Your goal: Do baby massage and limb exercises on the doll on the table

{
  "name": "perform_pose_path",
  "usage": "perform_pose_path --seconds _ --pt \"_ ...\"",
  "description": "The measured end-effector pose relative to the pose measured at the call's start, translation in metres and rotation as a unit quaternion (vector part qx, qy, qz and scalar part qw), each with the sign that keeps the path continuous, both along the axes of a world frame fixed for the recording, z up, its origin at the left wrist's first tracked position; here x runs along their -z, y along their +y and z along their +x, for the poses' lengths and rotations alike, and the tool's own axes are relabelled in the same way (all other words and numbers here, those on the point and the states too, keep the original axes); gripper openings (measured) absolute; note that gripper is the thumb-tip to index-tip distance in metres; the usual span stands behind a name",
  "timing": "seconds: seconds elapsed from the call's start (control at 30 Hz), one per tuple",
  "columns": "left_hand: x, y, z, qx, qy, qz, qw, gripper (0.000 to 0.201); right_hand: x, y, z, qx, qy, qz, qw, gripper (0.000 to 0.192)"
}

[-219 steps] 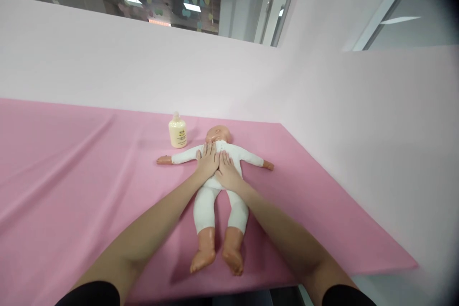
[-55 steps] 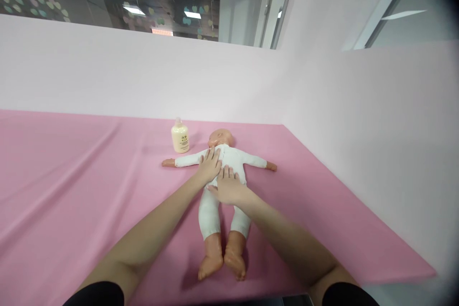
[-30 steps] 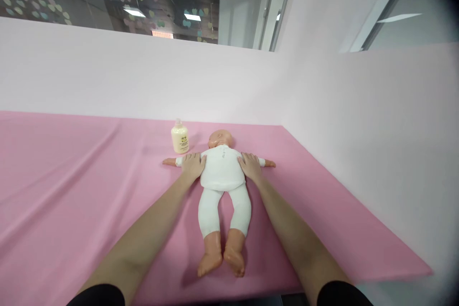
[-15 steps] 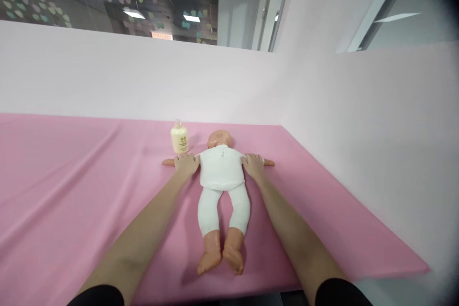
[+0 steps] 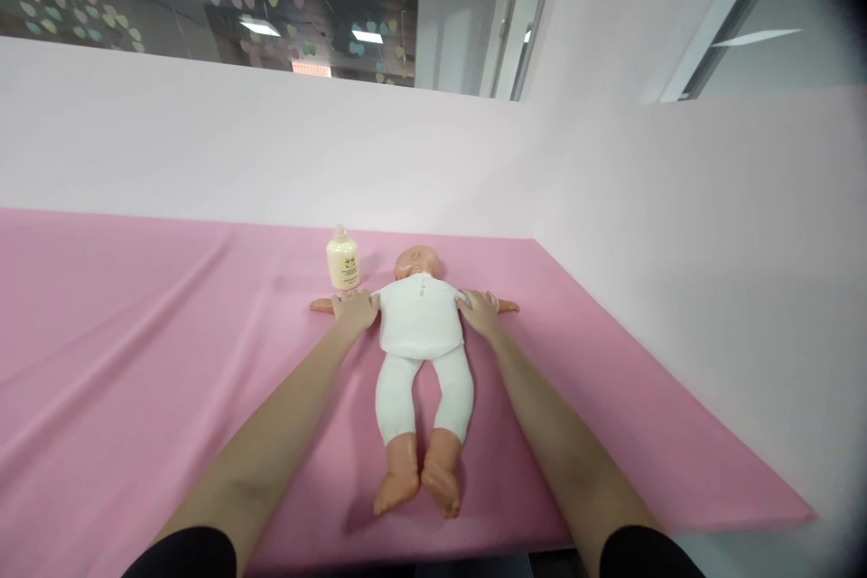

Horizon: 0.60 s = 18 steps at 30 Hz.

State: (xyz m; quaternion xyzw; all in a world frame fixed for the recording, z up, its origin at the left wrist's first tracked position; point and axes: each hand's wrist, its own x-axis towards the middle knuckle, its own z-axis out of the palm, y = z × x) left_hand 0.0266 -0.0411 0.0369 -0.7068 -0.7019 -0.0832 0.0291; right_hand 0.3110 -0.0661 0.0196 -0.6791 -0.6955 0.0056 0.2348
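My count: 1 doll, 1 bottle, 1 cloth, 2 hands.

I see 1 baby doll (image 5: 420, 325) in white clothes, 1 cream bottle (image 5: 342, 260), and 1 pink cloth (image 5: 135, 352) under both; I count 2 bare hands in view, 1 left hand (image 5: 354, 310) and 1 right hand (image 5: 480, 311).

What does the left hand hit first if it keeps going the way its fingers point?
Probably the cream bottle. The left hand lies on the doll at its arm, fingers pointing away from the camera, with the bottle just beyond them. Depth is unclear.

A pink-covered table (image 5: 135, 325) bears a doll (image 5: 418, 325) and bottle (image 5: 342, 259).
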Motion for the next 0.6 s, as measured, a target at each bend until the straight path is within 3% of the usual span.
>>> perform_pose_path --seconds 0.23,0.4,0.6 --pt "-0.007 -0.003 0.011 0.002 -0.044 -0.041 0.998 0.056 -0.005 -0.001 -0.013 -0.051 0.072 -0.017 0.996 0.044" --pt "-0.011 -0.018 0.040 0.131 -0.129 -0.005 0.983 0.057 -0.007 -0.006 -0.036 -0.116 0.115 -0.030 0.986 0.056" --pt "-0.005 -0.035 0.064 0.258 -0.101 0.027 0.960 0.055 -0.010 -0.010 -0.049 -0.198 0.088 -0.066 0.974 0.058"
